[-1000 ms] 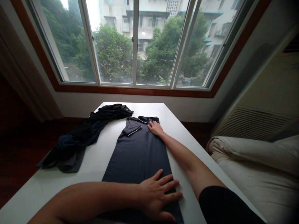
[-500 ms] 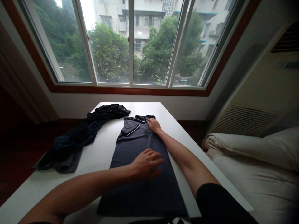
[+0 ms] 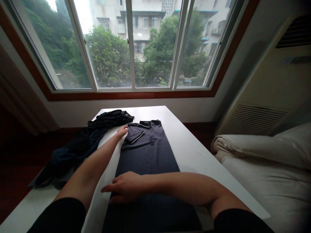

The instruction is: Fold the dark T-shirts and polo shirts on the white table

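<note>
A dark grey polo shirt (image 3: 148, 155) lies lengthwise on the white table, its collar toward the window. Its right side is folded in, and one short sleeve with white trim shows at the upper left. My left hand (image 3: 122, 130) is at the shirt's left shoulder edge, fingertips closed on the fabric there. Over the lower left part of the shirt is my right hand (image 3: 127, 186), fingers stretched to the left and apart, holding nothing. My right forearm hides part of the shirt's lower half.
A heap of dark clothes (image 3: 82, 139) lies along the left side of the white table (image 3: 189, 152). To the right is a pale padded sofa (image 3: 262, 168), with an air conditioner (image 3: 264, 119) behind it. A window (image 3: 133, 48) fills the wall ahead.
My left hand has gone from above the shirt's middle to its left shoulder. My right hand has come from the collar down to the lower left. The view has shifted slightly.
</note>
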`<control>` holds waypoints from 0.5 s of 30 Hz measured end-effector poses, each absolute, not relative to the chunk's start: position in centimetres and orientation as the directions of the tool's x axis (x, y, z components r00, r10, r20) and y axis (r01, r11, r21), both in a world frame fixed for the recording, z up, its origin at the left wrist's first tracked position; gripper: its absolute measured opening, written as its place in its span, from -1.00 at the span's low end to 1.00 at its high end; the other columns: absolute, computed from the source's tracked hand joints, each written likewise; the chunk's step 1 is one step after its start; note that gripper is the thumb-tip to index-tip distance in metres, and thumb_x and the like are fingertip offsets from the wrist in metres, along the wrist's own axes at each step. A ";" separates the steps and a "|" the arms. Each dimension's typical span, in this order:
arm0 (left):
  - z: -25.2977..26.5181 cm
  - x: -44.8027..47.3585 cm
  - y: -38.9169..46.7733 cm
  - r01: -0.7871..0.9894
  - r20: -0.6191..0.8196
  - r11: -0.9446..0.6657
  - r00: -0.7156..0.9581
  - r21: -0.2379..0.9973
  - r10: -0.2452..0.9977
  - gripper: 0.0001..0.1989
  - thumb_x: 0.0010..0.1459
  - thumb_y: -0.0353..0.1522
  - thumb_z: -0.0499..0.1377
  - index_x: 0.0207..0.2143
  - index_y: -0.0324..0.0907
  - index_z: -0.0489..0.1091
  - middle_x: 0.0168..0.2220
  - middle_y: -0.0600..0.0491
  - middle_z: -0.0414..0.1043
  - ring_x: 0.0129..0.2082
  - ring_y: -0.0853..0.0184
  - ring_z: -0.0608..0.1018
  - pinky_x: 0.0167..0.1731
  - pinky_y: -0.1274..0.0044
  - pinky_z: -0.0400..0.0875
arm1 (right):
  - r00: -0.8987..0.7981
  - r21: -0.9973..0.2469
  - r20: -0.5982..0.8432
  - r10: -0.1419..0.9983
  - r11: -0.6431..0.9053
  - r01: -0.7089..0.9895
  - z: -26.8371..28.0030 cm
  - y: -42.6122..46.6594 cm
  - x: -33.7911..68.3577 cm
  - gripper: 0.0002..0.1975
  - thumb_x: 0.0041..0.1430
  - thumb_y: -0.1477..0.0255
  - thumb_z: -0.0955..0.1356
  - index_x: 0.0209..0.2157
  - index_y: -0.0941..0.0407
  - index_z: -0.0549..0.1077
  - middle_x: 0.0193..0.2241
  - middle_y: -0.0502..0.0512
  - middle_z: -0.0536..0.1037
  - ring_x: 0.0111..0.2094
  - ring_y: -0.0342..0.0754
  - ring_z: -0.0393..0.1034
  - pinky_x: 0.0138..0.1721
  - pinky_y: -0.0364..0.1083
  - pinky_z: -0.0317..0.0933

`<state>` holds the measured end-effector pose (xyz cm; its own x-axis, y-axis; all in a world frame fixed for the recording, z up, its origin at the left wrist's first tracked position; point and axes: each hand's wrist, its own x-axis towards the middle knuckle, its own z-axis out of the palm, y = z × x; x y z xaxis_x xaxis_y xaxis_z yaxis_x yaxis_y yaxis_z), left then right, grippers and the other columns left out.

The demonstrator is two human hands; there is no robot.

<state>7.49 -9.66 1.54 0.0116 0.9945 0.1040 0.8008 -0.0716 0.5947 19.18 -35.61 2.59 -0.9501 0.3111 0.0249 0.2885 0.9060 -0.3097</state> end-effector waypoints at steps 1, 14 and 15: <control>1.3 7.7 -8.9 0.800 0.098 -0.074 0.019 0.596 0.995 -0.63 0.15 -0.31 0.27 0.00 -0.21 0.59 -0.10 -0.09 0.66 -0.05 0.12 0.63 -0.03 0.46 0.46 | -0.944 -0.302 -0.025 0.329 0.898 0.320 2.8 -36.1 18.7 -0.40 0.46 0.02 0.22 0.39 -0.05 0.23 -0.04 0.15 0.63 -0.12 0.11 0.59 -0.35 -0.09 0.33; -2.9 8.4 -2.9 0.902 0.066 -0.054 0.029 0.428 0.997 -0.49 0.04 -0.37 0.32 0.10 0.00 0.58 0.20 -0.19 0.46 0.23 -0.17 0.42 0.17 0.12 0.32 | -0.807 -0.415 -0.200 0.556 0.698 0.584 4.0 -39.3 19.5 -0.50 0.32 -0.09 0.27 -0.23 0.05 0.53 -0.37 0.13 0.62 -0.38 0.10 0.55 -0.42 -0.08 0.25; -3.0 8.5 -2.8 0.902 0.071 -0.086 0.061 0.423 0.996 -0.49 0.04 -0.37 0.32 0.10 0.00 0.58 0.17 -0.18 0.49 0.20 -0.13 0.45 0.15 0.16 0.34 | -0.793 -0.464 -0.167 0.586 0.663 0.588 4.1 -39.4 20.0 -0.51 0.30 -0.09 0.29 -0.25 0.06 0.52 -0.39 0.10 0.61 -0.38 0.06 0.53 -0.41 -0.11 0.21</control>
